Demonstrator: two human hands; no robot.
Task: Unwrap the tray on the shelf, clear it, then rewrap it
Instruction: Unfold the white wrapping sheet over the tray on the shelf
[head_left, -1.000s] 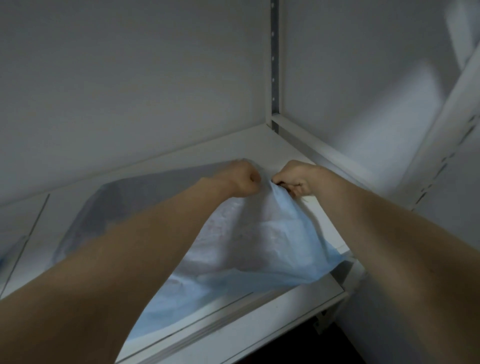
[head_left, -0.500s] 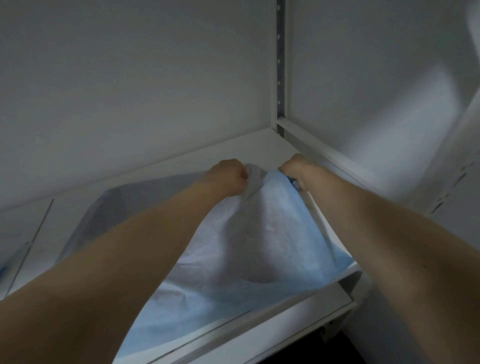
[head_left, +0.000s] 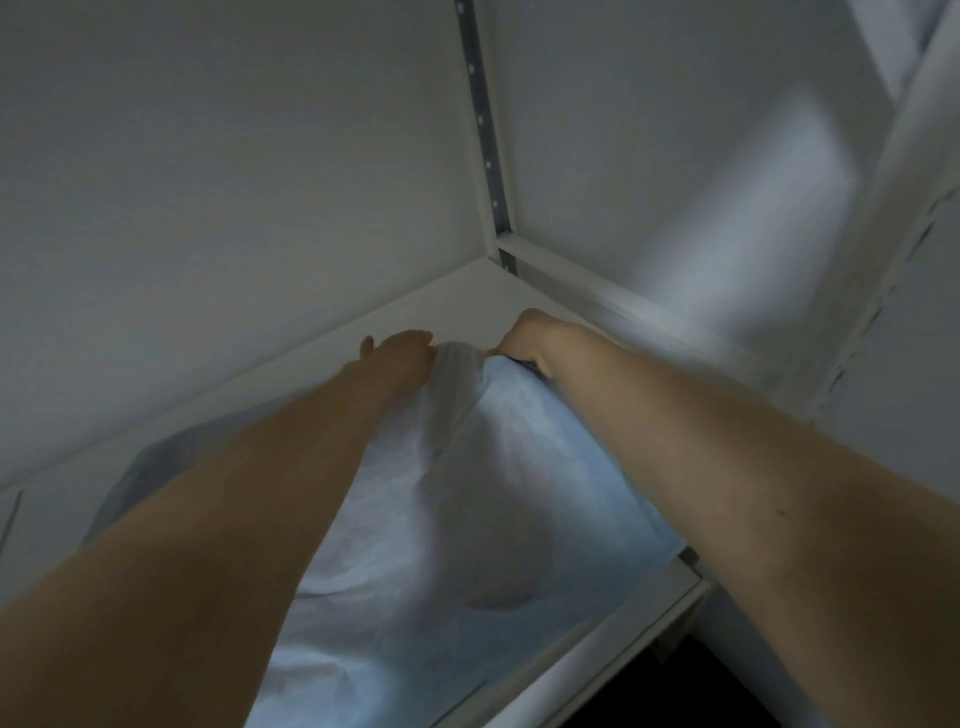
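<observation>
1. On a white shelf (head_left: 457, 296) set against a pale back wall (head_left: 234, 182), a light blue wrap (head_left: 467, 519) lies spread from the left side to the front right corner. It is humped over the load beneath it. The tray itself is hidden under this sheet.
2. Left of centre, a bare forearm reaches across the wrap to its far edge. The left hand (head_left: 400, 348) lies fairly flat there, one fingertip pointing toward the wall. It touches a raised fold of the wrap, but whether its grip has closed on the sheet cannot be told.
3. Just right of that fold, the right hand (head_left: 524, 338) has its fingers curled over the far edge of the wrap, its grip closed on the material. The two hands are near each other, with the bunched fold standing between them.
4. Behind the right hand, a slotted upright (head_left: 488, 156) runs up the back corner where the walls meet.
</observation>
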